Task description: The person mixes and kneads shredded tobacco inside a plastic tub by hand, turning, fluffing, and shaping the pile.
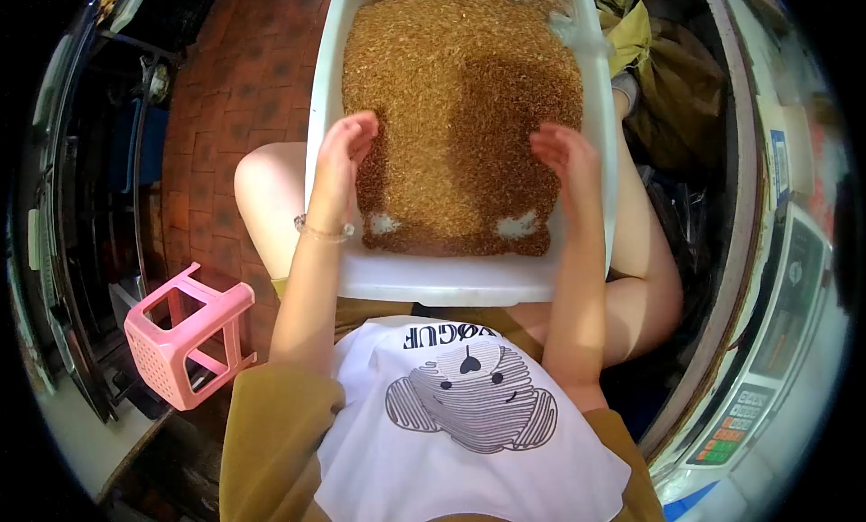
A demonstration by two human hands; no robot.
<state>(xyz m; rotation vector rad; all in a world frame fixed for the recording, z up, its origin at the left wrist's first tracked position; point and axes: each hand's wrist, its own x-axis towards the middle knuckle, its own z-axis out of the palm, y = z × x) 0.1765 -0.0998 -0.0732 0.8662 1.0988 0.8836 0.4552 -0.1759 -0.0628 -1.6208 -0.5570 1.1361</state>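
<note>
A white plastic tub [433, 278] rests across my lap, filled with small brown grains [451, 116] like seeds or husked kernels. Above its left side, my left hand [347, 147] is raised with loosely curved fingers and holds nothing. Opposite it, near the right wall, hovers my right hand [570, 152], also bare and with its fingers partly bent. Both palms face inward over the grain. Two pale patches of tub bottom show at the near corners. A beaded bracelet [323, 231] circles my left wrist.
On the left, a pink plastic stool [189, 337] lies tipped on the brick floor [239, 80]. A digital scale [767, 351] stands on the counter at right. Olive sacks [681, 89] are bunched beyond my right leg. Dark metal racks line the left side.
</note>
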